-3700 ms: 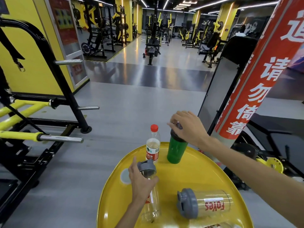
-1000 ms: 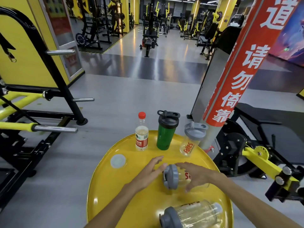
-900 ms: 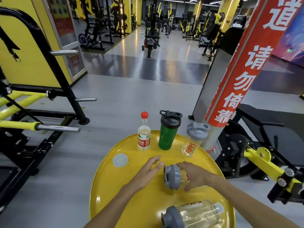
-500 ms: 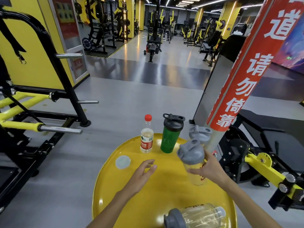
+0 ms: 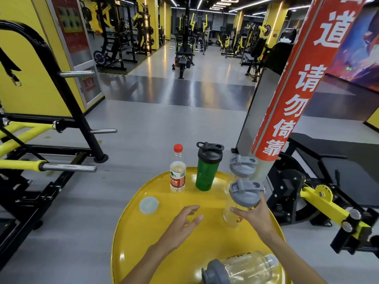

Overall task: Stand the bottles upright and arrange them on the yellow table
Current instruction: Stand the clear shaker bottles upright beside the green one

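On the round yellow table point(image 5: 164, 242), a red-capped water bottle point(image 5: 177, 170), a green shaker with a black lid point(image 5: 207, 167) and a clear grey-lidded shaker point(image 5: 242, 167) stand upright along the far edge. My right hand point(image 5: 254, 218) grips a second clear grey-lidded shaker point(image 5: 240, 199) upright, just in front of the standing one. My left hand point(image 5: 182, 222) hovers open over the table's middle, holding nothing. A third clear shaker point(image 5: 240, 269) lies on its side at the near edge.
A pale round lid point(image 5: 149, 204) lies on the table's left part. A red pillar with white characters point(image 5: 287, 95) rises right behind the table. A black and yellow weight rack point(image 5: 51, 140) stands to the left, a gym machine point(image 5: 328, 208) to the right.
My right hand lifted the lying clear shaker off the table's middle, turned it upright and carried it right and back toward the row. My left hand let go and stays open.
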`<action>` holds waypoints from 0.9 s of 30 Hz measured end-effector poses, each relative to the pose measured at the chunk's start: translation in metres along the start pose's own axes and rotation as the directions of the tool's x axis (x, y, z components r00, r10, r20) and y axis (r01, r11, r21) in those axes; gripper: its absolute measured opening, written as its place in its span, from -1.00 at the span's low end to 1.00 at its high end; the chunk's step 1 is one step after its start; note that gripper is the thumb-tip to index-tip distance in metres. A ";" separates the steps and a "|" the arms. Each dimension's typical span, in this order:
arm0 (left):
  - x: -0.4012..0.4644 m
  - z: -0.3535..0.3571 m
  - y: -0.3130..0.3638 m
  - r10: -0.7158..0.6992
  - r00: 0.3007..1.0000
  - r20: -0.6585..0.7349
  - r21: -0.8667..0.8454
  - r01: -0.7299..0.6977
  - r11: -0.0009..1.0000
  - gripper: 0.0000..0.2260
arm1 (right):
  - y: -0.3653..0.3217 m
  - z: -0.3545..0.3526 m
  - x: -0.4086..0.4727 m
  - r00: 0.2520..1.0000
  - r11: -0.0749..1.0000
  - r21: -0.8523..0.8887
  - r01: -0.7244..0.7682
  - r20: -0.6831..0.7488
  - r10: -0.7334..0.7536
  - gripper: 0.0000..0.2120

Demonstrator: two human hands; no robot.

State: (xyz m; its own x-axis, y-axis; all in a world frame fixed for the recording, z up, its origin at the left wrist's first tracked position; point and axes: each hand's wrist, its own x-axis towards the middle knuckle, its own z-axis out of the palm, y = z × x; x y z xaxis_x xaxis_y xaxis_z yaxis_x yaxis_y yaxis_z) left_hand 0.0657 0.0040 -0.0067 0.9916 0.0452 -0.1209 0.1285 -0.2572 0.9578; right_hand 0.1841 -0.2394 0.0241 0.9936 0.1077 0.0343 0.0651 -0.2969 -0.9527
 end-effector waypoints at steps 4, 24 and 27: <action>-0.003 0.003 -0.001 -0.003 1.000 0.025 0.012 0.003 1.000 -0.58 | 0.003 0.000 0.000 1.000 1.000 -0.015 0.018 0.013 -0.018 -0.18; -0.014 0.005 0.012 0.036 0.999 0.012 0.023 -0.037 0.999 -0.58 | -0.009 -0.053 -0.076 0.719 0.811 -0.526 0.257 0.665 0.203 -0.37; -0.021 0.007 0.013 0.039 0.999 0.005 0.021 -0.039 0.999 -0.58 | -0.010 -0.045 -0.076 0.542 0.730 -0.527 0.436 0.801 0.255 -0.22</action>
State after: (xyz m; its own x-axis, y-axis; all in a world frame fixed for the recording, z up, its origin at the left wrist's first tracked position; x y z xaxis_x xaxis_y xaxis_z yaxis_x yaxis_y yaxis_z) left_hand 0.0463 -0.0072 0.0060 0.9959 0.0302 -0.0849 0.0899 -0.2787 0.9562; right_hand 0.1117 -0.2868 0.0448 0.4807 0.7428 -0.4661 0.5290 -0.6696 -0.5214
